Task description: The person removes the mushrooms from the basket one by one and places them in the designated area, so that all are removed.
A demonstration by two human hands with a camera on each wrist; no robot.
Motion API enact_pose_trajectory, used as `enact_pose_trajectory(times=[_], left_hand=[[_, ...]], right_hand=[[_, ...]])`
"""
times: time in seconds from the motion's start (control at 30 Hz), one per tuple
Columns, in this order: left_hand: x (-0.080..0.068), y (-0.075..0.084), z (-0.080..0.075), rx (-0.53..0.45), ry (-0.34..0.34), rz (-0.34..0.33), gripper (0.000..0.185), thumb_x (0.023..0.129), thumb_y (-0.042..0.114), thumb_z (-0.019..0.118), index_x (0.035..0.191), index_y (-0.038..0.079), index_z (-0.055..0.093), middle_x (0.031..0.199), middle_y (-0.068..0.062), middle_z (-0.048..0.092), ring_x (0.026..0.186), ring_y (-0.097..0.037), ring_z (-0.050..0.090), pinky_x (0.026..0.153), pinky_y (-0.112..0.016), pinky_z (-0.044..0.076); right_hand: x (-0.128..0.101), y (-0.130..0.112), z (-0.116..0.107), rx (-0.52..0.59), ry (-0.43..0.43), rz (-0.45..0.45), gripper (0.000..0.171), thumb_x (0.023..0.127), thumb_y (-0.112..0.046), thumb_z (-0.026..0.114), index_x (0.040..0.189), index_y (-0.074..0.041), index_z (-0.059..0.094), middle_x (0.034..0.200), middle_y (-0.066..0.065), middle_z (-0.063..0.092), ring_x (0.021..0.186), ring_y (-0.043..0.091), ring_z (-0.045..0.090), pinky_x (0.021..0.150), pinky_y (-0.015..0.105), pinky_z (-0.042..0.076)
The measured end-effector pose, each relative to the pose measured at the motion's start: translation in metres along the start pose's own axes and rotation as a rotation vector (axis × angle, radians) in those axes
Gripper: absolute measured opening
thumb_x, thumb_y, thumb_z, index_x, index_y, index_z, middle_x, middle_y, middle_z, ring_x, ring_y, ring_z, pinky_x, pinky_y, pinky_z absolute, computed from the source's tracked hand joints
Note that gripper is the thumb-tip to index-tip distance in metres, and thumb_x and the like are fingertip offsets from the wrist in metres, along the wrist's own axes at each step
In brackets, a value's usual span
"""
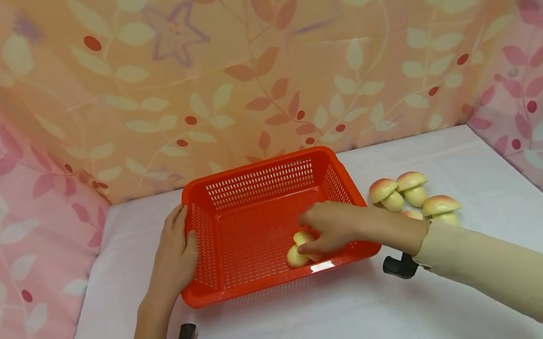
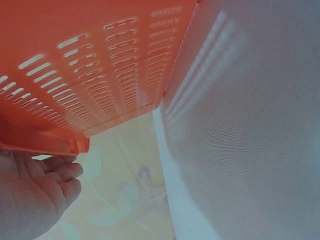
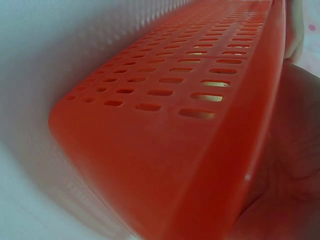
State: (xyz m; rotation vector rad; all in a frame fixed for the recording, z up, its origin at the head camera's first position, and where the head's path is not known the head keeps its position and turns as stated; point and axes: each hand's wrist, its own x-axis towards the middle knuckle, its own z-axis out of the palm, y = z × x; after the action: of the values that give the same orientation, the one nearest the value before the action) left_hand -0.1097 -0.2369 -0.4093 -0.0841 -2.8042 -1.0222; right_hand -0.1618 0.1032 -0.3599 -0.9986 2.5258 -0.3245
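Note:
A red slotted plastic basket stands on the white cloth. My left hand holds its left rim, thumb on top; in the left wrist view the fingers of this hand curl beneath the rim. My right hand reaches over the right side into the basket's near right corner. There its thumb and fingers pinch a pale yellow mushroom, partly hidden by the hand. Beside it on the basket floor lies another yellow mushroom piece. In the right wrist view, the basket wall hides the fingertips.
Several yellow mushrooms with reddish caps lie on the white cloth just right of the basket, near my right forearm. Patterned fabric hangs behind the table and along both sides.

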Motion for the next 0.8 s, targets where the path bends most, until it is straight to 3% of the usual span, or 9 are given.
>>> enact_pose_trajectory(times=[0.47,0.57,0.8], left_hand=[[0.0,-0.003,0.0,-0.003,-0.007,0.005,0.061,0.109,0.013,0.041,0.166,-0.001,0.026,0.173,-0.02,0.025,0.159,-0.044,0.028,0.125,-0.071,0.027],[0.0,-0.004,0.0,-0.005,-0.01,0.003,0.061,0.109,0.014,0.041,0.166,-0.001,0.025,0.173,-0.02,0.024,0.159,-0.044,0.028,0.125,-0.071,0.027],[0.0,-0.002,-0.001,-0.013,-0.013,-0.004,0.061,0.109,0.014,0.041,0.167,0.0,0.025,0.174,-0.019,0.024,0.16,-0.043,0.027,0.126,-0.071,0.027]], right_hand=[[0.002,-0.009,0.004,-0.036,0.014,0.066,0.043,0.087,-0.054,0.081,0.081,-0.017,0.062,0.066,-0.003,0.054,0.063,0.012,0.048,0.057,0.025,0.036],[0.003,-0.01,0.005,-0.035,0.022,0.08,0.04,0.087,-0.052,0.082,0.087,-0.016,0.067,0.067,-0.003,0.055,0.063,0.012,0.049,0.058,0.025,0.037],[0.008,-0.014,0.005,-0.008,0.042,0.055,0.042,0.089,-0.038,0.083,0.12,-0.011,0.073,0.085,-0.002,0.066,0.075,0.015,0.056,0.063,0.027,0.043]])
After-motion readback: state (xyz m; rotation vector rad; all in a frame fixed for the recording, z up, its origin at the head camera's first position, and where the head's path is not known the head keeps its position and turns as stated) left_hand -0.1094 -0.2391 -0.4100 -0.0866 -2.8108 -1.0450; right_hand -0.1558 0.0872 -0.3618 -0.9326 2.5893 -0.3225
